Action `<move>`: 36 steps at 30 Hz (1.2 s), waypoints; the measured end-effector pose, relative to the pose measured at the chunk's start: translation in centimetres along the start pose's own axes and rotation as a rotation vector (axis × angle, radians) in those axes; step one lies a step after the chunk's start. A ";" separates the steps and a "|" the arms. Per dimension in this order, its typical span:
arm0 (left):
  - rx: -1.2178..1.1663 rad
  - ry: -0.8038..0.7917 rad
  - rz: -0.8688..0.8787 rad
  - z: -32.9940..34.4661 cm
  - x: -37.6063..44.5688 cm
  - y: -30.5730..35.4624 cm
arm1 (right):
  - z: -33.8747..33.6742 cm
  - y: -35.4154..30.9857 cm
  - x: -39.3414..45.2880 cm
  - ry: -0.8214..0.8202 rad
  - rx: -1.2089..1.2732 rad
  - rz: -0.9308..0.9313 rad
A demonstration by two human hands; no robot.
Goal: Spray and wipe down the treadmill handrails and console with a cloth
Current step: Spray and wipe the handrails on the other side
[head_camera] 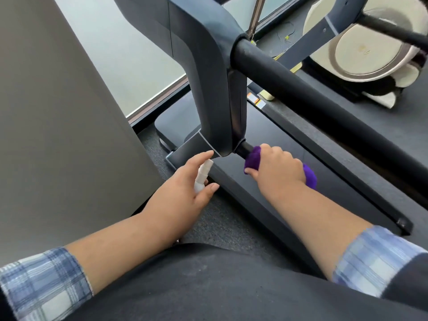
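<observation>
One head-worn wide-angle camera looks steeply down and forward, close over the hands, along the treadmill handrail (301, 89)

left hand (185, 181) gripping, right hand (278, 167) clenched, forearms extended

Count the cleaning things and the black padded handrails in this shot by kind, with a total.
Purple cloth, gripped by the right hand around the near handrail: 1
White spray bottle, held in the left hand: 1
Black padded handrails, near and far: 2
Total: 4
</observation>
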State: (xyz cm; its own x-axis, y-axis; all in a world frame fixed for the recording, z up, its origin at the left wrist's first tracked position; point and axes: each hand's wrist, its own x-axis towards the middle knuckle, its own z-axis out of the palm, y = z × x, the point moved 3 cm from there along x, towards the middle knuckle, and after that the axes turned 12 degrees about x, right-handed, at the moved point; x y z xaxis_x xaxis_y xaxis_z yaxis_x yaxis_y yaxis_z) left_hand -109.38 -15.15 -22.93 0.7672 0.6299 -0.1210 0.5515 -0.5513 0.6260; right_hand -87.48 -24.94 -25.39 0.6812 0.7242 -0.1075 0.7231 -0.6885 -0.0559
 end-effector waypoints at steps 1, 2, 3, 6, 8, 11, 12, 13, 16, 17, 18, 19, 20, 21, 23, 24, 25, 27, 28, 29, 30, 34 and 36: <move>0.007 -0.005 0.002 0.0 -0.1 0.0 | 0.2 -1.1 1.0 -0.004 0.018 -0.004; 0.012 -0.013 0.004 0.1 -0.2 0.0 | 0.4 -2.1 1.9 -0.015 0.037 0.002; 0.018 -0.024 0.004 0.3 -0.2 0.0 | 0.6 -2.9 2.6 -0.027 0.053 0.012; 0.014 -0.052 0.012 0.9 -0.1 0.1 | 0.8 -3.2 3.1 -0.042 0.081 0.006; 0.005 -0.058 0.033 1.3 0.3 0.6 | 0.5 -1.8 2.3 -0.071 0.115 -0.009; -0.027 -0.064 0.077 1.9 1.2 1.8 | -0.2 0.7 0.7 -0.117 0.152 0.026; -0.034 -0.066 0.094 2.2 1.5 2.3 | -0.4 1.5 0.0 -0.113 0.141 0.040; -0.040 -0.066 0.113 2.3 1.8 2.7 | -0.6 2.3 -0.8 -0.098 0.123 0.051; -0.050 -0.057 0.145 2.5 2.3 3.1 | -0.6 3.6 -2.5 -0.040 0.056 0.054; -0.047 -0.061 0.146 2.4 2.4 3.0 | -0.5 3.6 -2.5 -0.023 0.024 0.050; -0.041 -0.065 0.140 2.4 2.5 2.7 | -0.4 3.2 -2.1 -0.009 -0.012 0.049; -0.037 -0.070 0.129 2.3 2.5 2.4 | -0.2 2.7 -1.7 -0.003 -0.045 0.051; -0.032 -0.073 0.119 2.1 2.5 2.0 | -0.1 2.2 -1.2 -0.008 -0.066 0.056; -0.021 -0.073 0.111 1.9 2.5 1.6 | 0.0 1.6 -0.7 -0.015 -0.072 0.062; 0.011 -0.065 0.096 1.5 2.6 1.0 | 0.3 0.5 0.3 -0.022 -0.052 0.067; 0.025 -0.063 0.091 1.3 2.6 0.7 | 0.4 -0.2 0.9 -0.021 -0.031 0.057; 0.036 -0.061 0.091 1.1 2.8 0.6 | 0.5 -1.0 1.7 -0.021 -0.003 0.040; 0.057 -0.065 0.103 1.1 3.2 0.7 | 0.7 -2.8 3.4 -0.047 0.073 0.021; 0.068 -0.074 0.115 1.2 3.4 0.8 | 0.7 -3.6 4.0 -0.061 0.112 0.023; 0.081 -0.085 0.130 1.3 3.6 1.0 | 0.6 -4.0 4.4 -0.061 0.143 0.019; 0.096 -0.101 0.145 1.4 3.8 1.2 | 0.4 -4.2 4.5 -0.046 0.161 0.007; 0.125 -0.154 0.230 1.9 4.5 2.8 | 0.0 -3.0 3.3 -0.044 0.174 -0.035; 0.118 -0.172 0.270 2.4 4.9 3.9 | -0.2 -2.3 2.9 -0.073 0.210 -0.031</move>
State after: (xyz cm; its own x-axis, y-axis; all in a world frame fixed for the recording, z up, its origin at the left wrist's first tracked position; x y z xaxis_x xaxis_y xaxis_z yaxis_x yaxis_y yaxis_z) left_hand -102.68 -15.58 -22.93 0.9291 0.3568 -0.0975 0.3474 -0.7515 0.5608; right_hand -87.21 -21.25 -25.36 0.6432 0.7458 -0.1733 0.6989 -0.6643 -0.2651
